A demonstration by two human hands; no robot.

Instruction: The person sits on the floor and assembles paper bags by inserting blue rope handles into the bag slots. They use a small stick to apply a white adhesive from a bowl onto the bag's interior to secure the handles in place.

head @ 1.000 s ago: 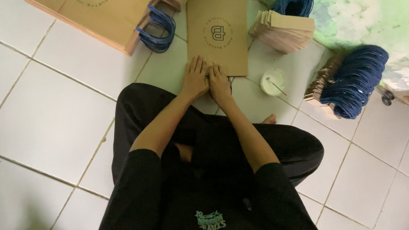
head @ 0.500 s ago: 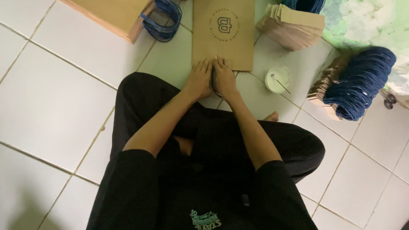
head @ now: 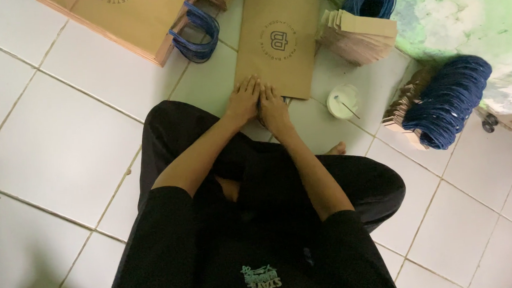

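left hand (head: 244,100) and right hand (head: 273,107) flat, fingers together, pressing near edge of brown paper bag (head: 278,42) | risk: bag slides on floor tile, fold skews | glue cup (head: 344,101) near, could tip

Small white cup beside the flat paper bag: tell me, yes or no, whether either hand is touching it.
No. Both the left hand and right hand press on the flat brown paper bag, while the small white cup sits apart.

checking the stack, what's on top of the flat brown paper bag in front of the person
Both hands rest side by side on the near edge of the flat brown paper bag: left hand, right hand. Whatever lies beneath their palms is covered. The rest of its face is bare.
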